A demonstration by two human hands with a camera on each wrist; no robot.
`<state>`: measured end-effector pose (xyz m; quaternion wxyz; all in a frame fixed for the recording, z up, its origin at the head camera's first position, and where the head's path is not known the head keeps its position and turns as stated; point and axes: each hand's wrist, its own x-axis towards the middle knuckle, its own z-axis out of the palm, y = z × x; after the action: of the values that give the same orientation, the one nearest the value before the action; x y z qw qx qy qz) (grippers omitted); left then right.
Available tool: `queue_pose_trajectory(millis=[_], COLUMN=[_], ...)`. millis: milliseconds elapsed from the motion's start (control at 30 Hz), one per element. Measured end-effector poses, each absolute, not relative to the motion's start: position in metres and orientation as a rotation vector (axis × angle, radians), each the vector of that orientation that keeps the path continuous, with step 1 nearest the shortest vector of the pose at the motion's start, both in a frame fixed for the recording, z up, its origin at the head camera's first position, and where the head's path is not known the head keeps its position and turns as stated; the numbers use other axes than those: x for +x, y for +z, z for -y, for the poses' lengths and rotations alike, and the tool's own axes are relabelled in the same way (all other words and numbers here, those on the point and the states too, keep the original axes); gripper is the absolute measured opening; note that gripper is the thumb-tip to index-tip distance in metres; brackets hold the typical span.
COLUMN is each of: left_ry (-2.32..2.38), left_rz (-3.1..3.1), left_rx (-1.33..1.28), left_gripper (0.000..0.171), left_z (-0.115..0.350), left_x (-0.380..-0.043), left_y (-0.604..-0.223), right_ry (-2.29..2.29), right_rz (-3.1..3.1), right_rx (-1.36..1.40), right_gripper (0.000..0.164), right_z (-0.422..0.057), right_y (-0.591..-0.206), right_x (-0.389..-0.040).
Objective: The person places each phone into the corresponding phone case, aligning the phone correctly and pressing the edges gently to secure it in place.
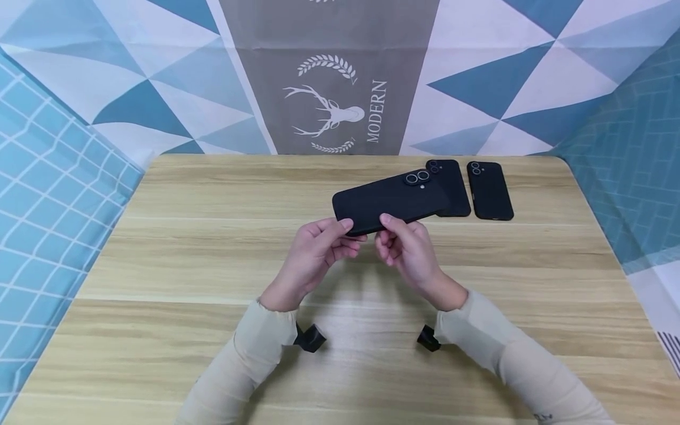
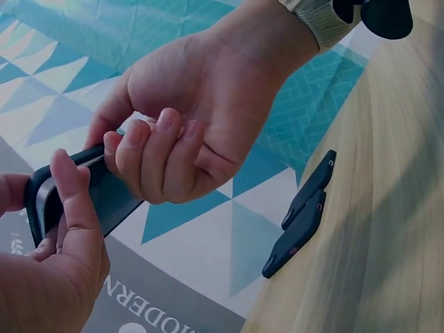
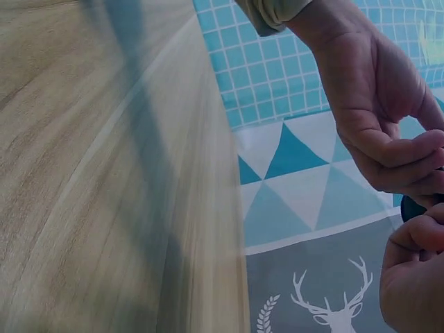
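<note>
A black phone [image 1: 388,200] in a black case is held up over the wooden table, its back with two ringed lenses facing up in the head view. My left hand [image 1: 317,254] pinches its left end, thumb on the back and fingers under it. At the lower long edge, my right hand [image 1: 408,249] grips it between thumb and curled fingers. The left wrist view shows the glossy dark underside of the phone [image 2: 114,201] and the case's rim around the end. From the right wrist, the phone is mostly hidden behind the hands.
Two more black phones lie at the back right of the table [image 1: 212,265]: one [image 1: 454,195] partly covered by the held phone in the head view, the other [image 1: 490,192] beside it. A patterned cloth [image 1: 340,71] with a deer print stands behind the table's far edge.
</note>
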<state>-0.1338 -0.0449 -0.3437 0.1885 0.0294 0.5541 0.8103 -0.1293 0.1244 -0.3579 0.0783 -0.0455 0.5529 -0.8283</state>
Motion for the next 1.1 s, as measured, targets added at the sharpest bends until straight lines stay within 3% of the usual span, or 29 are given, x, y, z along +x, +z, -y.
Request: queue_pose_trajectory(millis=[533, 967, 1100], left_ry=[2.068, 2.160, 2.223], left_rz=[-1.723, -1.583, -1.554], left_rx=[0.038, -0.051, -0.064], left_gripper=[0.011, 0.012, 0.012], left_z=[0.0480, 0.0413, 0.0391], left_x=[-0.1392, -0.1352, -0.1338], left_y=[-0.3453, -0.3462, -0.3485], right_ry=[-2.289, -2.332, -2.321], right_rz=[-1.762, -1.645, -1.743], right_rx=[-0.116, -0.217, -0.172], right_gripper=[0.039, 0.043, 0.035], right_z=[-0.1176, -0.1215, -0.1207], right_y=[-0.3678, -0.3667, -0.3651], right_x=[-0.1291, -0.1318, -0.1331])
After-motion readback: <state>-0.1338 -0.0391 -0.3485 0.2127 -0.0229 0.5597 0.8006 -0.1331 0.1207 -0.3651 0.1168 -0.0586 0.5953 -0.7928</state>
